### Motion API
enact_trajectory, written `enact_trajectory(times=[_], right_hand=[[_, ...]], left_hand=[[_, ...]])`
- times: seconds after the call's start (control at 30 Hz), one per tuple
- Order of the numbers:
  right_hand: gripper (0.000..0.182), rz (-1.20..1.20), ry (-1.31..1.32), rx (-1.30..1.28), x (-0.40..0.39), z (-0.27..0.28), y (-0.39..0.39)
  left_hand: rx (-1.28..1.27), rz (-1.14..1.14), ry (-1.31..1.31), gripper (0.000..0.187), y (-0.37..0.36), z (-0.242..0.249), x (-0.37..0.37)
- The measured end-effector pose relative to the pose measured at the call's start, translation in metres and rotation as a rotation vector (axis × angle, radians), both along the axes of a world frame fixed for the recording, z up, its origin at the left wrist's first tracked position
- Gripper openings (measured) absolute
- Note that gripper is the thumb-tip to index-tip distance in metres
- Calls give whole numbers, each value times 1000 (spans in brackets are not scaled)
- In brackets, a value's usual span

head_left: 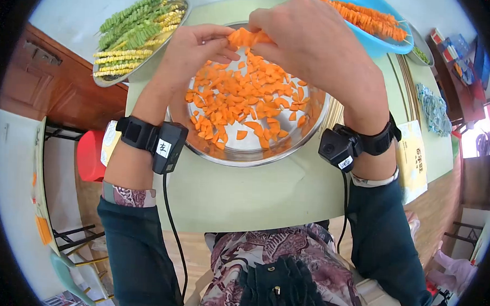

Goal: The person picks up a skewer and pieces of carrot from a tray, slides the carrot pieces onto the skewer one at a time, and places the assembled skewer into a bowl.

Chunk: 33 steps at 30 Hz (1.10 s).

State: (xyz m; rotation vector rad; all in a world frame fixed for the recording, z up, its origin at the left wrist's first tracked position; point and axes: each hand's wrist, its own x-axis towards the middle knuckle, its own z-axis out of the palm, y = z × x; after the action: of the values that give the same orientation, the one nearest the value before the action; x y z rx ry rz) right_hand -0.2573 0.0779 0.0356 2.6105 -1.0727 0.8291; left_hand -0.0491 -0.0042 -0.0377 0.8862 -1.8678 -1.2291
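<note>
Over the far rim of a round metal basin [245,157], both hands meet at a bunch of orange carrot slices [245,38]. My right hand [302,38] is closed round the right part of the bunch, its fingers mostly hidden behind the back of the hand. From the left, my left hand [197,48] pinches the bunch's other end, with some fingers stretched out beneath. Whether a stick runs through these slices cannot be seen. Below the hands, many loose carrot pieces [242,101] are spread over the basin's floor.
A metal tray [103,82] at back left holds skewers of green and yellow slices [140,36]. Carrot skewers [371,20] lie in a blue basin [394,47] at back right. Right of the metal basin are thin sticks [407,78], a cloth [434,109] and a printed packet [411,160].
</note>
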Motion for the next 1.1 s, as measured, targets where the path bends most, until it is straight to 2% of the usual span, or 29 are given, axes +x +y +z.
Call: enact_trajectory(times=[0.07, 0.2, 0.27, 0.3, 0.4, 0.53, 0.6, 0.63, 0.7, 0.73, 0.77, 0.8, 0.87, 0.9, 0.97, 1.0, 1.03, 1.1], right_hand=[[20, -108, 139, 106, -2, 4, -1], [20, -153, 139, 201, -4, 18, 2], [21, -293, 190, 268, -4, 27, 5], [21, -294, 190, 269, -8, 28, 8], [24, -213, 103, 169, -20, 34, 17], [25, -327, 135, 206, -29, 42, 19], [25, -361, 148, 248, -36, 40, 12], [25, -387, 134, 232, -39, 37, 9], [26, -419, 118, 221, -32, 42, 16], [27, -507, 56, 263, -24, 53, 30], [28, -596, -7, 303, -19, 60, 39], [28, -603, -8, 308, -24, 54, 39], [32, -308, -48, 19, -32, 45, 37], [32, -311, -49, 26, -31, 50, 35], [33, -332, 12, 370, -30, 66, 33], [33, -330, 13, 373, -31, 62, 32], [33, -289, -15, 271, -32, 55, 31], [33, -245, -44, 168, -31, 52, 31]], left_hand=[[15, 9, 15, 26, 0, 0, -1], [-6, 48, -14, 34, 3, 5, -3], [-43, 17, -117, 38, -8, 1, 7], [-81, -11, -217, 42, -12, -3, 10], [-70, -2, -212, 45, -11, -14, 4], [-189, 11, -216, 46, -12, -19, -5], [-177, 26, -392, 45, -8, -17, -7], [-176, 18, -395, 45, -5, -16, -9], [-278, -259, -526, 48, 2, -16, -12], [-276, -268, -527, 48, 5, -19, -15], [-424, -404, -541, 49, 9, -23, -18], [-572, -539, -551, 51, 12, -26, -21], [-534, -548, -564, 45, 15, -26, -22], [-494, -550, -576, 40, 15, -26, -20], [-422, -512, -631, 32, 11, -24, -16], [-352, -470, -686, 25, 9, -23, -13], [-350, -469, -685, 25, 7, -22, -11], [-477, -423, -790, 17, 1, -18, -6]])
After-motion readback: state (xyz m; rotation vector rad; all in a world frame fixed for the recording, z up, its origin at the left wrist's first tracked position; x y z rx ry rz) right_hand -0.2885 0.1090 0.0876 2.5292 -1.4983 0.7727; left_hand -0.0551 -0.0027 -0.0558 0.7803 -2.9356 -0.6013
